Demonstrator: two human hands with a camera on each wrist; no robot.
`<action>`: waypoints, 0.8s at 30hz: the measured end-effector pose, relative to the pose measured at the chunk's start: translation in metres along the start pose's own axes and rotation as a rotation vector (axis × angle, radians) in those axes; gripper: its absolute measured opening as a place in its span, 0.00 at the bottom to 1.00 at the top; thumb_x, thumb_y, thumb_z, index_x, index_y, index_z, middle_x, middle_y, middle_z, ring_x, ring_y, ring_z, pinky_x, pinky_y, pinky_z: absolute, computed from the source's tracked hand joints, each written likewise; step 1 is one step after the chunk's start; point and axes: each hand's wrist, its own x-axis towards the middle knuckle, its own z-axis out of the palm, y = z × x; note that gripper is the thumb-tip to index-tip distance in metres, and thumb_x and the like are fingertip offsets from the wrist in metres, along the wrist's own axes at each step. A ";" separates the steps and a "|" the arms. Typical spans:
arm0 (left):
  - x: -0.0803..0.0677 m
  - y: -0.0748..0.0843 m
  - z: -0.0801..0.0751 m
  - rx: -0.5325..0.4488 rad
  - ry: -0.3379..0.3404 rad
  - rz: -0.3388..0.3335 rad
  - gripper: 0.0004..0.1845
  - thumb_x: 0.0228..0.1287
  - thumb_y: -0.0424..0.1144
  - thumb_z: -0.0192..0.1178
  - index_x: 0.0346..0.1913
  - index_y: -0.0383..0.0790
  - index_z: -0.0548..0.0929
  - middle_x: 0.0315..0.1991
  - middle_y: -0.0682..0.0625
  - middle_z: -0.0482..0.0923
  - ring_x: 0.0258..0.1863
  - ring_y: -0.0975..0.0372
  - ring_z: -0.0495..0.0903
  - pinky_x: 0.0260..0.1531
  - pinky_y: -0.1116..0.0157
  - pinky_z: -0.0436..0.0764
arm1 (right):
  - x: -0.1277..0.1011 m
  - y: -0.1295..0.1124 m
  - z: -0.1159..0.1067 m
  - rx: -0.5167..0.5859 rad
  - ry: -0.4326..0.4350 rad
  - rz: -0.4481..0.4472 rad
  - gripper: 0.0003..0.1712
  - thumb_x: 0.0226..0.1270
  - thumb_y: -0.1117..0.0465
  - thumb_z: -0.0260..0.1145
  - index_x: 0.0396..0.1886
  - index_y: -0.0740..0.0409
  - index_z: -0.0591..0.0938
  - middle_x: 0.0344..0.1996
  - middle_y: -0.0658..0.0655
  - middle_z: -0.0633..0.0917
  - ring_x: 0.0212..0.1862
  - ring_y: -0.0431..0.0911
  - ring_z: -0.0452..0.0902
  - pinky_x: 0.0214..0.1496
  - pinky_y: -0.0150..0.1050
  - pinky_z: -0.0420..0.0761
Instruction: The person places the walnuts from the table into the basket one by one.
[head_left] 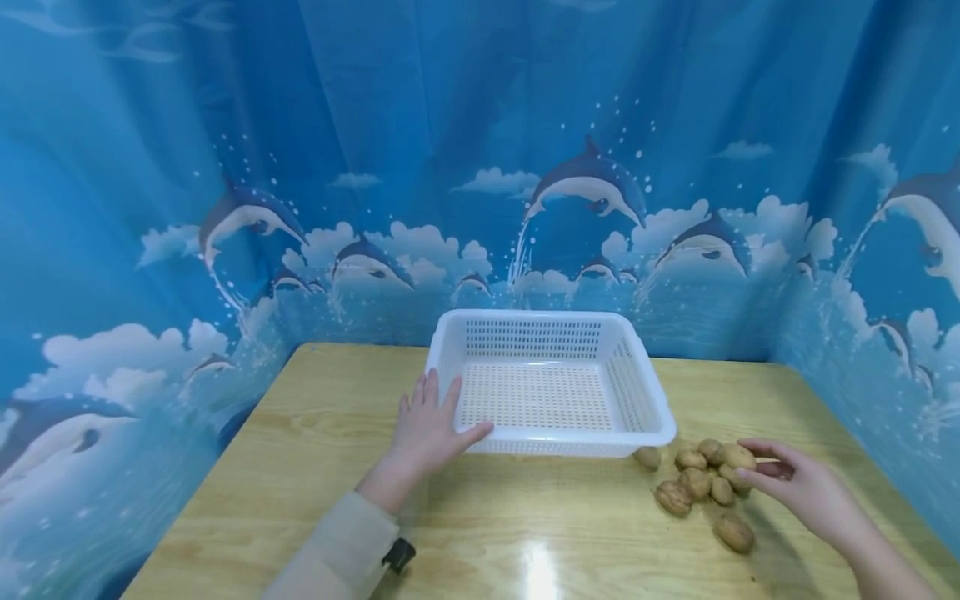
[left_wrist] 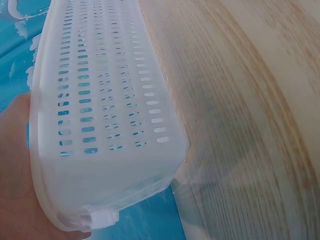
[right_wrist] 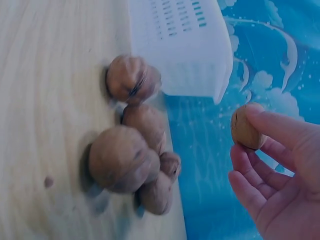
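A white plastic basket with slotted walls stands on the table, no walnuts visible inside. My left hand rests on its near left corner, fingers spread and straight over the rim, thumb along the front edge. In the left wrist view, the hand shows behind the basket's rim. My right hand pinches a walnut between thumb and fingertips, above the other walnuts. Several loose walnuts lie grouped right of the basket, one set apart nearer to me. Another walnut is partly hidden by the basket's corner.
The wood-grain table extends on both sides of the basket. A blue curtain printed with dolphins hangs behind the table and along its sides. A small brown speck lies on the tabletop by the walnuts.
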 end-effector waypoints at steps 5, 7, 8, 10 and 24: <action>0.000 0.000 -0.001 0.003 0.004 0.010 0.51 0.53 0.75 0.45 0.73 0.46 0.53 0.73 0.36 0.37 0.71 0.44 0.35 0.65 0.40 0.42 | 0.005 -0.015 0.003 0.010 0.012 -0.038 0.39 0.64 0.45 0.61 0.63 0.69 0.67 0.55 0.73 0.73 0.51 0.63 0.74 0.40 0.50 0.80; 0.000 0.000 -0.001 0.007 0.000 0.011 0.51 0.53 0.75 0.45 0.73 0.46 0.53 0.73 0.36 0.37 0.71 0.44 0.35 0.65 0.40 0.42 | 0.007 -0.020 0.005 0.017 0.025 -0.065 0.37 0.64 0.46 0.62 0.63 0.69 0.68 0.55 0.73 0.74 0.51 0.63 0.74 0.40 0.48 0.81; 0.000 0.000 -0.001 0.010 -0.003 0.009 0.51 0.53 0.75 0.45 0.73 0.46 0.52 0.73 0.36 0.37 0.71 0.44 0.35 0.65 0.41 0.42 | 0.008 -0.023 0.007 0.015 0.040 -0.077 0.37 0.63 0.46 0.62 0.62 0.68 0.69 0.54 0.72 0.75 0.50 0.62 0.75 0.39 0.47 0.81; 0.000 -0.001 -0.001 0.011 -0.007 0.008 0.51 0.53 0.75 0.46 0.73 0.46 0.52 0.73 0.36 0.36 0.71 0.44 0.35 0.65 0.41 0.42 | 0.012 -0.028 0.009 0.014 0.052 -0.099 0.36 0.63 0.46 0.63 0.62 0.67 0.70 0.53 0.70 0.76 0.49 0.60 0.75 0.38 0.44 0.81; -0.002 0.000 -0.003 0.008 -0.017 0.015 0.51 0.53 0.75 0.45 0.73 0.45 0.53 0.73 0.35 0.37 0.71 0.43 0.36 0.65 0.41 0.42 | 0.045 -0.059 0.019 0.126 0.031 -0.157 0.36 0.62 0.46 0.64 0.61 0.66 0.71 0.54 0.69 0.75 0.49 0.58 0.76 0.40 0.41 0.82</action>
